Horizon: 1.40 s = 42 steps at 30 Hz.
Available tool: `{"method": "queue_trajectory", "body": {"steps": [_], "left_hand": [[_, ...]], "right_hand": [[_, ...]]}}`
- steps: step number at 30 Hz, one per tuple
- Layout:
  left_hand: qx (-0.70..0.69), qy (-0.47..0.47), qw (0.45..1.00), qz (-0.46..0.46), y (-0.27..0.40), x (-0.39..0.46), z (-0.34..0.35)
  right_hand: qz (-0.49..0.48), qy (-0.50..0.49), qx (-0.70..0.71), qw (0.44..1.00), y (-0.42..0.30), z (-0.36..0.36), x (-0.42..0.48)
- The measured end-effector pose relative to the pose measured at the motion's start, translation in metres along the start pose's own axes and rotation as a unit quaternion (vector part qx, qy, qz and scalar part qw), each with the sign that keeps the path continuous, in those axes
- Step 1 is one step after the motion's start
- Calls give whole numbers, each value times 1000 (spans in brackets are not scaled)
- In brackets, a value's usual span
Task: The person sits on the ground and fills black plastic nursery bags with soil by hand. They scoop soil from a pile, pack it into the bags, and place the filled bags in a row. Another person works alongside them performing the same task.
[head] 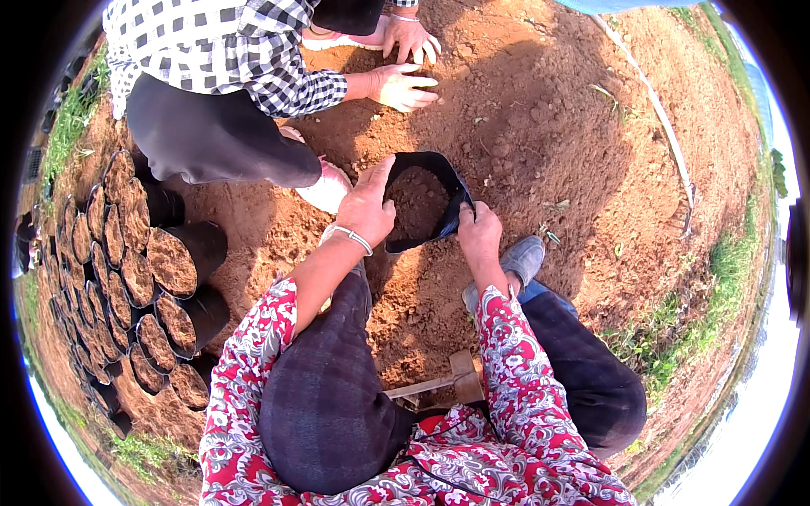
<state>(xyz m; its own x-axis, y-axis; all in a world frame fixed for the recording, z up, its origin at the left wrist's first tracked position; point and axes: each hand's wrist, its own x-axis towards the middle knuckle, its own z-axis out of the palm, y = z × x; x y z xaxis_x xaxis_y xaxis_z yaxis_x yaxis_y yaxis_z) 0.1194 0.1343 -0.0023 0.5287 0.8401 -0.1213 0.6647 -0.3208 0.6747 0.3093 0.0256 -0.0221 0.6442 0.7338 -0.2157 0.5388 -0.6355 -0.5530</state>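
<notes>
Between my knees stands a black plastic grow bag (453, 183), its mouth spread wide and loose brown soil (417, 201) inside. My left hand (368, 205) holds the bag's left rim, the index finger stretched along the edge and the thumb at the opening. On the opposite side, my right hand (479, 231) pinches the rim between thumb and fingers. The bag's lower wall and base are hidden from above. Bare reddish-brown earth surrounds the bag, with a heap of loose soil (525, 120) beyond it.
Another person in a checked shirt (190, 50) crouches at upper left, both hands (405, 85) at the soil. Several soil-filled black bags (174, 262) stand packed at left. A pale pole (658, 107) lies at right. Part of a wooden stool (465, 373) shows beneath me.
</notes>
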Motion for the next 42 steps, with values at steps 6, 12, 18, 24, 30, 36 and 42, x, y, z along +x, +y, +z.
{"method": "queue_trajectory", "body": {"steps": [6, 12, 18, 24, 30, 36, 42], "left_hand": [[121, -82, 982, -118, 1, 3, -14], [-10, -71, 997, -27, 24, -13, -33], [54, -164, 977, -121, -2, 8, -10], [6, -102, 986, -129, 1, 7, -10], [-26, -55, 998, 24, 15, 1, -11], [-3, -85, 996, 5, 6, -1, 0], [-13, -51, 997, 56, 3, 7, 11]], "right_hand": [[44, -41, -5, 998, 1, 4, -18], [80, -72, 164, 981, -42, -55, -4], [-38, -7, -141, 989, -10, -33, 19], [26, -31, -108, 993, -18, -28, 9], [24, -39, -69, 997, -2, -26, -7], [4, -38, -61, 997, 2, -24, -6], [-6, -27, -41, 999, 4, -21, -5]]}}
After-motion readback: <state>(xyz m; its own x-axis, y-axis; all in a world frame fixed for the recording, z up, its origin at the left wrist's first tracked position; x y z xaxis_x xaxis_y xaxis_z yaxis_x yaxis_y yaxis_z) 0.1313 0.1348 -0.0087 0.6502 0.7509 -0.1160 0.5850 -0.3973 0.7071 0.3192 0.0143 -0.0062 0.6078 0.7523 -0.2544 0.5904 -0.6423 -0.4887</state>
